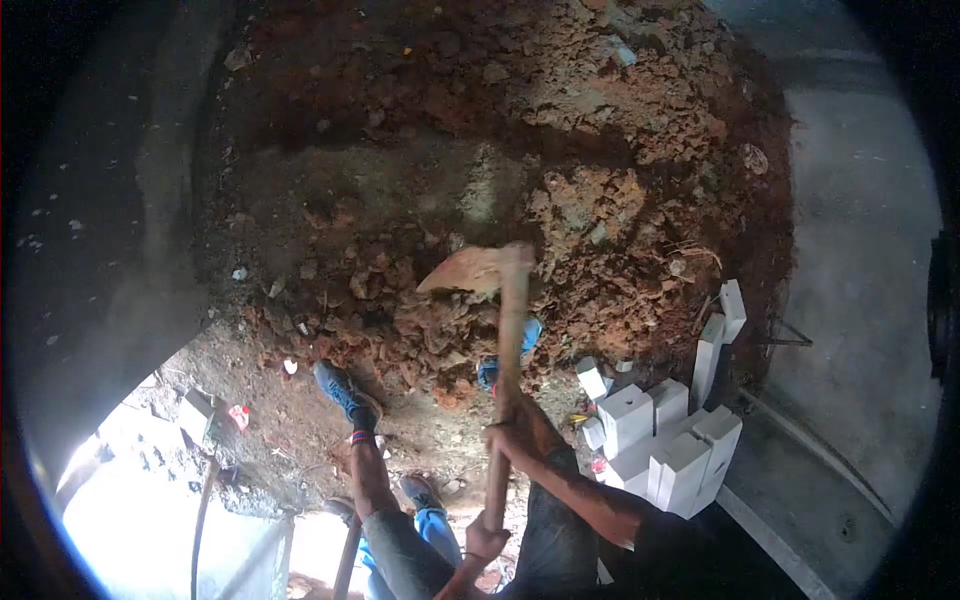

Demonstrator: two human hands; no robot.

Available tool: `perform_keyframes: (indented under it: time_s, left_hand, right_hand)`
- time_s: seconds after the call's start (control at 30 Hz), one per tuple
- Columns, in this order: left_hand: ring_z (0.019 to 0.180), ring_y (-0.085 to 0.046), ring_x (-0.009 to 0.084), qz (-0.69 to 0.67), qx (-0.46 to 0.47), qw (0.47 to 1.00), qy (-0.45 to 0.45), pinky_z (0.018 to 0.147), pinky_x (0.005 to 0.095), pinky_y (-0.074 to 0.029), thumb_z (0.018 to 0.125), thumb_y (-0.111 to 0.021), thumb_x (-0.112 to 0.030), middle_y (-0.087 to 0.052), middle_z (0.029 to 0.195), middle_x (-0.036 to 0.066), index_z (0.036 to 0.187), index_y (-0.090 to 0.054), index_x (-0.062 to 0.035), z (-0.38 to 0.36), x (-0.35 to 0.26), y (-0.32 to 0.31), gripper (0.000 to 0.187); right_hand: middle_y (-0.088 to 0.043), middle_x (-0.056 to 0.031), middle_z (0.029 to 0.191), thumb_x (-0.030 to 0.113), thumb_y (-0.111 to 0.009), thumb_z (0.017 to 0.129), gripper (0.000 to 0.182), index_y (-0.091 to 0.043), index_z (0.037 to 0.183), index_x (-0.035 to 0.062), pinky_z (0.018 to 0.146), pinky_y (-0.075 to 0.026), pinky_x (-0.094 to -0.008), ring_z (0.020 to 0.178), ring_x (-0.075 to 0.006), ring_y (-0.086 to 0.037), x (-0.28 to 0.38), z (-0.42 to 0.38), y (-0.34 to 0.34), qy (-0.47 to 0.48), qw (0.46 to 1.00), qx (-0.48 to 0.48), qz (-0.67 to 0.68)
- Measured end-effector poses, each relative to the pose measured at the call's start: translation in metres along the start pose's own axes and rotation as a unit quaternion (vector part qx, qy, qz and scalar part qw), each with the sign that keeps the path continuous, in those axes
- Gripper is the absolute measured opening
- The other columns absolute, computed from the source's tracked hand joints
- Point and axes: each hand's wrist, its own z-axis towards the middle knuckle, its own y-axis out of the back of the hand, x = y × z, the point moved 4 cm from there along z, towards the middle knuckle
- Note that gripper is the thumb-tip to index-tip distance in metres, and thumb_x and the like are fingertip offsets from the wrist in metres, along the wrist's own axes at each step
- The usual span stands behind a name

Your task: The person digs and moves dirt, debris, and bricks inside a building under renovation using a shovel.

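A hoe with a wooden handle (511, 340) and a broad, soil-coloured blade (465, 271) is held out in front of me. My right hand (512, 442) is closed round the middle of the handle. Lower down, near its end, my left hand (486, 541) grips the same handle. In this view the blade overlaps the loose reddish-brown soil (380, 300). One blue shoe (343, 390) of mine stands at the soil's near edge; the other is partly hidden behind the handle.
White blocks (626, 420) are stacked to the right, beside a grey concrete surface (850, 200). Another person's shoe (421, 491) and blue trousers show behind me. A thin pole (203, 525) stands at lower left, and a dark wall runs along the left.
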Motion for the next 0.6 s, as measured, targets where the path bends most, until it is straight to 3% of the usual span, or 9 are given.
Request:
perform_keyframes:
  time_s: [0.03,0.07,0.17,0.2,0.27,0.33,0.4,0.47,0.6]
  left_hand:
    - [0.085,-0.062,0.0253,0.044,0.040,0.998,0.032,0.074,0.0369,-0.048,0.064,-0.068,-0.012,-0.063,0.088,0.018,0.101,-0.054,0.0031,0.015,-0.003,-0.021,0.043]
    - [0.085,-0.063,0.0272,-0.030,0.015,0.999,-0.027,0.073,0.0373,-0.048,0.064,-0.068,-0.015,-0.063,0.087,0.019,0.103,-0.054,0.0024,0.037,-0.027,-0.037,0.044]
    - [0.079,-0.063,0.0269,-0.008,0.066,0.997,-0.043,0.070,0.0383,-0.049,0.066,-0.071,-0.023,-0.063,0.087,0.015,0.114,-0.049,-0.0009,0.166,-0.048,-0.112,0.057]
    - [0.073,-0.062,0.0254,0.010,0.062,0.996,-0.062,0.064,0.0372,-0.047,0.069,-0.069,-0.026,-0.063,0.082,0.014,0.107,-0.051,-0.0014,0.216,-0.060,-0.126,0.048]
    - [0.061,-0.059,0.0224,0.119,0.099,0.980,-0.127,0.051,0.0350,-0.045,0.075,-0.064,-0.031,-0.061,0.072,0.013,0.093,-0.055,-0.0023,0.337,-0.114,-0.153,0.036]
    - [0.048,-0.056,0.0194,0.188,0.176,0.948,-0.185,0.039,0.0328,-0.043,0.081,-0.060,-0.037,-0.060,0.062,0.012,0.080,-0.059,-0.0032,0.441,-0.158,-0.187,0.034]
    - [0.047,-0.054,0.0188,-0.051,0.220,0.970,-0.092,0.035,0.0311,-0.039,0.081,-0.058,-0.041,-0.061,0.067,0.011,0.082,-0.060,-0.0040,0.444,-0.173,-0.191,0.037]
    - [0.042,-0.051,0.0151,-0.274,0.249,0.928,-0.041,0.033,0.0289,-0.036,0.079,-0.060,-0.035,-0.060,0.064,0.006,0.079,-0.059,-0.0053,0.431,-0.145,-0.199,0.029]
    - [0.058,-0.053,0.0177,-0.217,0.178,0.959,-0.049,0.047,0.0309,-0.040,0.081,-0.059,-0.031,-0.059,0.075,0.009,0.089,-0.054,-0.0030,0.324,-0.113,-0.226,0.030]
  right_hand:
    - [-0.058,-0.0078,0.074,0.018,-0.062,0.076,0.032,-0.047,0.100,0.0026,0.049,-0.049,-0.0321,0.057,-0.0196,-0.059,-0.009,0.009,0.018,-0.009,0.998,-0.057,-0.026]
    - [-0.057,-0.0063,0.067,0.013,-0.063,0.073,0.027,-0.049,0.094,0.0024,0.044,-0.047,-0.0323,0.053,-0.0190,-0.057,-0.028,0.031,0.047,-0.045,0.992,-0.113,-0.021]
    - [-0.053,-0.0049,0.059,0.013,-0.060,0.072,0.013,-0.053,0.076,0.0033,0.045,-0.043,-0.0329,0.049,-0.0181,-0.053,0.056,0.122,0.135,0.021,0.983,-0.177,-0.045]
    - [-0.052,-0.0052,0.057,0.014,-0.057,0.073,0.012,-0.054,0.067,0.0037,0.049,-0.042,-0.0339,0.050,-0.0181,-0.051,0.065,0.172,0.173,0.043,0.981,-0.189,0.000]
    - [-0.052,-0.0069,0.068,0.014,-0.061,0.072,0.016,-0.057,0.082,0.0018,0.057,-0.045,-0.0337,0.063,-0.0195,-0.054,0.121,0.258,0.230,0.060,0.973,-0.214,-0.058]
    - [-0.052,-0.0066,0.072,0.017,-0.061,0.073,0.015,-0.058,0.077,0.0026,0.062,-0.043,-0.0365,0.068,-0.0173,-0.053,0.164,0.318,0.262,0.080,0.965,-0.246,-0.049]
    - [-0.053,-0.0059,0.073,0.016,-0.061,0.072,0.014,-0.058,0.077,0.0035,0.062,-0.043,-0.0353,0.066,-0.0166,-0.053,0.155,0.363,0.282,0.102,0.977,-0.171,-0.075]
    - [-0.055,-0.0076,0.075,0.015,-0.060,0.071,0.014,-0.058,0.077,0.0021,0.063,-0.045,-0.0350,0.066,-0.0181,-0.055,0.133,0.367,0.277,0.089,0.974,-0.158,-0.136]
    - [-0.059,-0.0156,0.075,0.014,-0.060,0.069,0.024,-0.056,0.084,-0.0055,0.061,-0.048,-0.0364,0.068,-0.0257,-0.060,0.079,0.301,0.236,0.083,0.913,-0.193,-0.351]
